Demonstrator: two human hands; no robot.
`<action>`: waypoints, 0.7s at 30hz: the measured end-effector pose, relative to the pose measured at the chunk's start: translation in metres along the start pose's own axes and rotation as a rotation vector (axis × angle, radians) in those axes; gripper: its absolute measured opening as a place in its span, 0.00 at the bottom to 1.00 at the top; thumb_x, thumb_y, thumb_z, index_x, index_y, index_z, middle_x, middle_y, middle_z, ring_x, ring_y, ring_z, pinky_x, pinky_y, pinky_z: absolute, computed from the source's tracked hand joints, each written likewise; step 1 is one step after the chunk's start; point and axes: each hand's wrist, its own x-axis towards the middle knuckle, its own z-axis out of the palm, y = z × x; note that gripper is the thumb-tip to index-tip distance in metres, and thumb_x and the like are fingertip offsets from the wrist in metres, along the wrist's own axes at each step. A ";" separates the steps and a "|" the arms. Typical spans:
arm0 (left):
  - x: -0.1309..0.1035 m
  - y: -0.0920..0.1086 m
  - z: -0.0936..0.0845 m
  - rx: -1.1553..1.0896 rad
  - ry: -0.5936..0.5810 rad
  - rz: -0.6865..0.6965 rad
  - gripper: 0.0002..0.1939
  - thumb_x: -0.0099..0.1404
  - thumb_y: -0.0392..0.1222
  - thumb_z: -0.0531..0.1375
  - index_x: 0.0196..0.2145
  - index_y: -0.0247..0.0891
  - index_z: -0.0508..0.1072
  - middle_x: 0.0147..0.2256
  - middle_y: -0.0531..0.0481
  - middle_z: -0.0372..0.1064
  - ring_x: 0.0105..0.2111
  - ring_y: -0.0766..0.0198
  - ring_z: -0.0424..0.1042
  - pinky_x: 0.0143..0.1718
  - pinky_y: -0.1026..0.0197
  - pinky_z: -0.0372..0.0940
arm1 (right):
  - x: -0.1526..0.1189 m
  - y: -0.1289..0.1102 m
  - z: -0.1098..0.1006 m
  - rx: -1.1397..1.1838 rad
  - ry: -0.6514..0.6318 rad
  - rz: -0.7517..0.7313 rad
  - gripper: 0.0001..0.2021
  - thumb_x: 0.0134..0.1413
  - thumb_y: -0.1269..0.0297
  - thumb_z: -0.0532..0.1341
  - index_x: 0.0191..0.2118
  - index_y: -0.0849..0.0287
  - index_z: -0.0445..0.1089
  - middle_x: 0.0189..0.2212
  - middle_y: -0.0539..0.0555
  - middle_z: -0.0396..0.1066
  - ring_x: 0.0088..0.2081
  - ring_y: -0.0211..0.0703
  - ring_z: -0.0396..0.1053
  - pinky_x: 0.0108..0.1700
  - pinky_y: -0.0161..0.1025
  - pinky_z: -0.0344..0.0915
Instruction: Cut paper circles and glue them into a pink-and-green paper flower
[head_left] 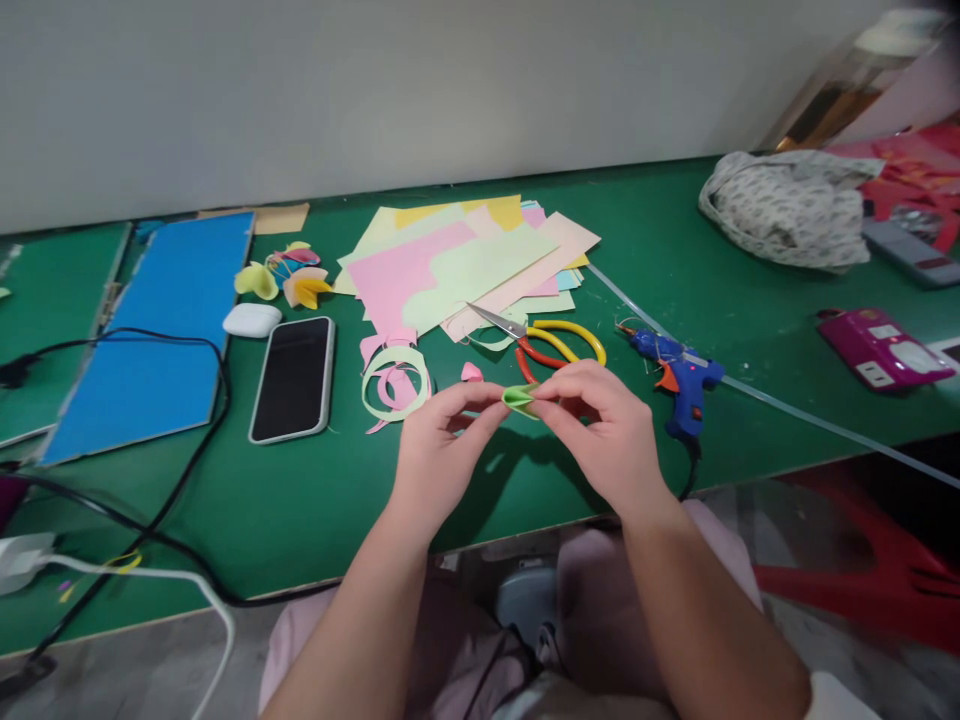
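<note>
A small folded green paper piece [519, 400] is held above the front part of the green table. My left hand [450, 440] pinches its left end between thumb and fingertips. Its right end is pinched by my right hand [600, 425]. Just behind the hands lie scissors [555, 345] with red and yellow handles, their blades pointing left over paper scraps. A small pink paper piece [472, 372] rests behind my left fingertips. Pale green and pink paper rings [367, 385] lie left of my left hand.
Coloured paper sheets [465, 260] are piled behind the scissors. A blue glue gun [679, 370] lies right, with a long clear stick. Left are a phone [294, 380], white case [252, 320], paper petals [289, 275], blue board [165, 320] and cables. A magenta device [881, 348] sits far right.
</note>
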 end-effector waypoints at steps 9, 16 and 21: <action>-0.002 -0.002 0.001 0.175 0.084 0.358 0.10 0.61 0.33 0.62 0.39 0.44 0.79 0.34 0.52 0.76 0.34 0.68 0.74 0.38 0.67 0.70 | 0.001 -0.003 -0.001 0.018 -0.085 0.080 0.03 0.53 0.69 0.63 0.29 0.56 0.70 0.29 0.50 0.68 0.28 0.35 0.63 0.25 0.34 0.58; -0.002 -0.004 0.000 0.097 0.069 0.326 0.11 0.59 0.32 0.64 0.37 0.46 0.79 0.32 0.52 0.75 0.33 0.69 0.73 0.36 0.68 0.69 | 0.001 -0.003 0.000 0.056 -0.080 0.040 0.03 0.53 0.71 0.63 0.30 0.56 0.72 0.28 0.49 0.68 0.27 0.34 0.63 0.25 0.34 0.58; -0.002 -0.005 0.000 0.099 0.093 0.305 0.09 0.57 0.34 0.65 0.36 0.45 0.79 0.32 0.53 0.77 0.33 0.66 0.75 0.37 0.64 0.71 | -0.001 -0.003 0.000 0.050 -0.079 0.032 0.02 0.53 0.69 0.63 0.31 0.55 0.73 0.28 0.50 0.69 0.29 0.37 0.65 0.25 0.35 0.58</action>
